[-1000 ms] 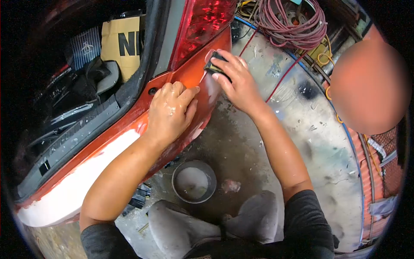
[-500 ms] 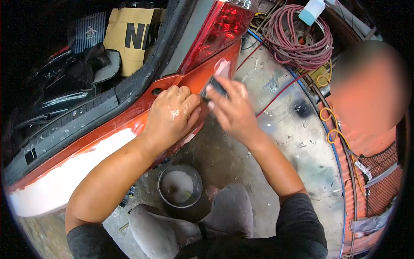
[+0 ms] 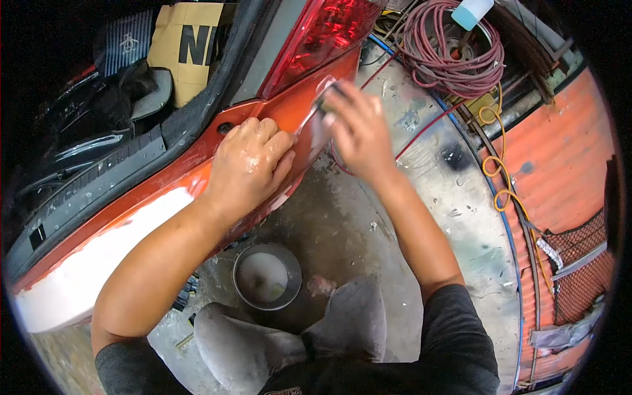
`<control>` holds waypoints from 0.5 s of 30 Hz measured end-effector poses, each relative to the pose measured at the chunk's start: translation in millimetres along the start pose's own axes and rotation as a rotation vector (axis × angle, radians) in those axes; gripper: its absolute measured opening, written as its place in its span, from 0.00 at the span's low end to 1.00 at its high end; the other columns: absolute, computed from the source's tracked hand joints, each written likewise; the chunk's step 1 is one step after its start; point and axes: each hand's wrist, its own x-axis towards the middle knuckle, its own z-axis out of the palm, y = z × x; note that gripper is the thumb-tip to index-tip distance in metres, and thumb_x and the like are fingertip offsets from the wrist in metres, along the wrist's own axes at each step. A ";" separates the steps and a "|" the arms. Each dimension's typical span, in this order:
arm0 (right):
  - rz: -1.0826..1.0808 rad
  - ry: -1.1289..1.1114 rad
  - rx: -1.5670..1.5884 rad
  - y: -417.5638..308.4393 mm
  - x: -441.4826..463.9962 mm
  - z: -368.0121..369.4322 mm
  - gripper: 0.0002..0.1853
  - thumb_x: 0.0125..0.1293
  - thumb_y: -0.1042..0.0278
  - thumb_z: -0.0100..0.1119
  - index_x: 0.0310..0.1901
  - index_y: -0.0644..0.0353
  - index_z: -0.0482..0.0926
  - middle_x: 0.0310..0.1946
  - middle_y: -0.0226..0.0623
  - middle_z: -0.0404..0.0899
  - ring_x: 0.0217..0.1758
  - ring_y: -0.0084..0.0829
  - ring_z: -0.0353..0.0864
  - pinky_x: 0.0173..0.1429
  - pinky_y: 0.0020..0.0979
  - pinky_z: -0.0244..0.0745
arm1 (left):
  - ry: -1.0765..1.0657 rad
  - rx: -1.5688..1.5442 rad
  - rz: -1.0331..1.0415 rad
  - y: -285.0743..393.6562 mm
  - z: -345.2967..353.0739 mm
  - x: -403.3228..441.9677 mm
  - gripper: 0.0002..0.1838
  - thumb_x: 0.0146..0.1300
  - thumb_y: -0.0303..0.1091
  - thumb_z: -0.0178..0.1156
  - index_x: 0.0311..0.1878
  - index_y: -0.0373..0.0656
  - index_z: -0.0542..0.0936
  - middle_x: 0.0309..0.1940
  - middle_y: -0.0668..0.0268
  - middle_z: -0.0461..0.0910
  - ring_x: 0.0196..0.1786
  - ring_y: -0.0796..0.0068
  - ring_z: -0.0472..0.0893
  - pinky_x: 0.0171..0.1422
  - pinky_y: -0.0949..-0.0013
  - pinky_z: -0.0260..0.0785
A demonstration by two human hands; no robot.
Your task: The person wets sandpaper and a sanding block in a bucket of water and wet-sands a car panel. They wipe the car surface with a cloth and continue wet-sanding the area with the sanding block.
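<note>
My right hand (image 3: 362, 135) grips a dark sanding block (image 3: 324, 100) against the orange car body panel (image 3: 283, 113), just below the red tail light (image 3: 326, 39). The block is blurred, and the fingers cover part of it. Milky wet streaks lie on the panel around it. My left hand (image 3: 247, 164), wet on its back, rests on the same panel with its fingers curled under; whatever is beneath them is hidden. Along the panel's lower left runs a large white patch (image 3: 125, 250).
A bucket (image 3: 295, 289) of cloudy liquid stands on the floor before my knees. At upper right are a coiled red hose (image 3: 421, 62) and a bottle of blue liquid (image 3: 472, 13). A yellow coiled hose (image 3: 488, 164) runs beside orange corrugated metal (image 3: 559, 158). The open boot holds a cardboard box (image 3: 181, 66).
My right hand has slid the block up the panel toward the tail light. My left hand stays on the panel. The view has shifted slightly, and the person at right is out of view.
</note>
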 end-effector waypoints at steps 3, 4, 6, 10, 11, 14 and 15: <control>-0.105 -0.059 0.052 0.9 -1.0 -4.5 0.18 0.68 0.66 0.67 0.59 0.55 0.85 0.66 0.47 0.78 0.63 0.51 0.77 0.68 0.50 0.74 | 0.005 -0.017 0.003 -1.7 2.4 -1.7 0.14 0.58 0.30 0.72 0.47 0.47 0.82 0.37 0.61 0.75 0.43 0.55 0.77 0.46 0.54 0.71; -0.111 -0.065 0.047 10.0 -1.1 -5.5 0.18 0.68 0.66 0.68 0.59 0.55 0.85 0.66 0.47 0.78 0.63 0.51 0.77 0.67 0.50 0.74 | 0.001 -0.023 0.010 -1.2 1.8 -1.7 0.14 0.58 0.30 0.72 0.47 0.46 0.82 0.37 0.61 0.75 0.43 0.54 0.77 0.46 0.54 0.71; -0.003 -0.038 0.046 13.5 6.0 -5.6 0.19 0.67 0.65 0.68 0.59 0.54 0.85 0.66 0.46 0.78 0.62 0.51 0.77 0.68 0.49 0.74 | 0.007 -0.022 0.003 -0.1 0.7 -2.3 0.14 0.58 0.30 0.72 0.47 0.46 0.82 0.37 0.60 0.74 0.43 0.54 0.77 0.46 0.53 0.71; -0.067 -0.030 0.061 -8.5 -5.0 -0.1 0.18 0.68 0.65 0.68 0.59 0.54 0.85 0.65 0.46 0.78 0.62 0.50 0.77 0.68 0.49 0.74 | -0.005 -0.019 0.002 -1.1 -1.9 0.6 0.13 0.59 0.30 0.71 0.47 0.46 0.83 0.37 0.60 0.74 0.43 0.54 0.77 0.46 0.53 0.71; -0.094 -0.030 0.065 3.3 -1.9 -0.8 0.18 0.68 0.65 0.68 0.59 0.54 0.85 0.65 0.46 0.78 0.61 0.50 0.77 0.68 0.49 0.74 | -0.011 -0.022 0.000 0.3 -1.9 -0.8 0.13 0.59 0.30 0.71 0.47 0.46 0.83 0.36 0.60 0.74 0.43 0.54 0.77 0.46 0.53 0.71; 0.054 0.000 0.021 20.5 4.3 0.5 0.19 0.67 0.66 0.68 0.59 0.55 0.85 0.65 0.46 0.78 0.61 0.51 0.77 0.68 0.48 0.73 | -0.005 -0.015 -0.003 0.4 -1.4 -1.4 0.13 0.59 0.29 0.72 0.47 0.46 0.82 0.36 0.60 0.74 0.43 0.54 0.77 0.46 0.53 0.71; 0.098 0.024 0.011 13.8 1.8 4.0 0.19 0.67 0.66 0.68 0.59 0.55 0.85 0.65 0.46 0.78 0.61 0.51 0.77 0.68 0.48 0.73 | -0.005 -0.023 -0.007 1.2 -1.2 -2.5 0.12 0.59 0.29 0.72 0.46 0.46 0.82 0.36 0.60 0.74 0.43 0.54 0.77 0.46 0.53 0.71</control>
